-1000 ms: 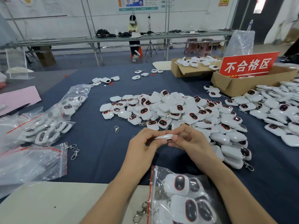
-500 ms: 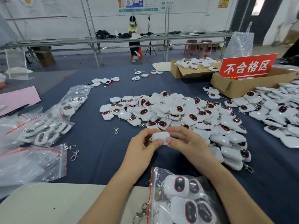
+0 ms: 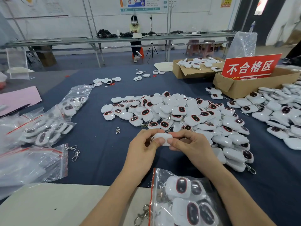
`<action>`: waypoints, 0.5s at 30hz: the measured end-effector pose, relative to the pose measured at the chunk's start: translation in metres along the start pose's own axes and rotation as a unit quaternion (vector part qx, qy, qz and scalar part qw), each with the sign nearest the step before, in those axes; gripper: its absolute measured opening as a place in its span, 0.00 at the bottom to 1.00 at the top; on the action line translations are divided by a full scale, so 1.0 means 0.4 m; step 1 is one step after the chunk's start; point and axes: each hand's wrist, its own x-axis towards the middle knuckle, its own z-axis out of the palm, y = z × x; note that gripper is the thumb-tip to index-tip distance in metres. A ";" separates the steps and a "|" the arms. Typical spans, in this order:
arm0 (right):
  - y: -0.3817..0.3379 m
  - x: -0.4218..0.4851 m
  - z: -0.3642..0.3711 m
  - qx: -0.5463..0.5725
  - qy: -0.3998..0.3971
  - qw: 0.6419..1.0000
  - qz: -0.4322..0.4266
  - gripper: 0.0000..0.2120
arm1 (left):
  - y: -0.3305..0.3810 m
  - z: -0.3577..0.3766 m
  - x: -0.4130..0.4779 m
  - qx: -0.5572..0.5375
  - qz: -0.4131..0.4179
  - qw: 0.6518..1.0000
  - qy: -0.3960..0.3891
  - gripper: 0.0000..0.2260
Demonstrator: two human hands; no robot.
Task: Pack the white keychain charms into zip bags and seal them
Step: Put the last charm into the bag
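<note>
Charm (image 3: 162,139) turned from edge-on to broad face up; left hand (image 3: 143,149) and right hand (image 3: 192,144) pinch it, fingers (image 3: 160,141) clamped, above bench (image 3: 101,144).

A table spread with dark blue cloth (image 3: 97,160) carries a broad heap of white plastic keychain charms (image 3: 175,111) at its middle and a second heap (image 3: 280,115) at right. Clear plastic zip bags (image 3: 76,93) filled with charms lie at left, and another zip bag (image 3: 162,176) lies at the near edge. Two brown cardboard boxes (image 3: 236,88) sit far right. Loose metal clasps (image 3: 75,152) lie left of centre.

light: bright, even, soft shadows | glare: plastic bags (image 3: 29,162) | edges: wide-angle bending | background: slightly soft
</note>
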 end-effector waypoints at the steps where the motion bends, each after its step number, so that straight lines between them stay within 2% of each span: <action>1: -0.001 0.000 0.000 0.010 -0.005 1.000 0.008 0.06 | 0.000 0.001 0.000 -0.002 -0.004 1.000 -0.001 0.13; 7: -0.002 -0.001 0.005 0.022 -0.069 0.997 -0.010 0.11 | 0.005 -0.006 0.002 -0.042 -0.019 0.999 -0.026 0.07; 11: 0.000 0.002 0.003 0.006 -0.043 0.998 -0.040 0.05 | 0.008 -0.001 -0.010 -0.065 -0.005 0.993 -0.098 0.09; 15: 0.004 0.006 -0.003 0.022 -0.016 0.998 -0.056 0.03 | 0.005 0.001 -0.011 -0.060 0.017 0.992 -0.111 0.07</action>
